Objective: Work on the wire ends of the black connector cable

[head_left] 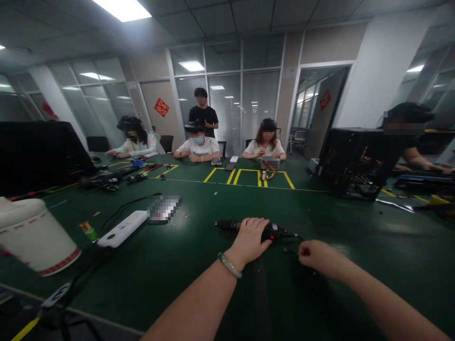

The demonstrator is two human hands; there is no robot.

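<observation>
A black rotary-type power tool [227, 225] with a red switch lies across the green table, its tip pointing left. My left hand [251, 239], with a bracelet at the wrist, is wrapped over the tool's body from above. To the right, my right hand [314, 255] is curled closed near the thin black cord [297, 236] that leaves the tool's right end. Its fingertips are turned away, and the cord seems to run to them.
On the left stand a white lidded container [39, 237], a power strip [122, 229], a small green bottle [88, 231] and a blurred-out phone-like device [164, 209]. A black computer case [350, 163] stands back right. Several people are around the table [199, 265].
</observation>
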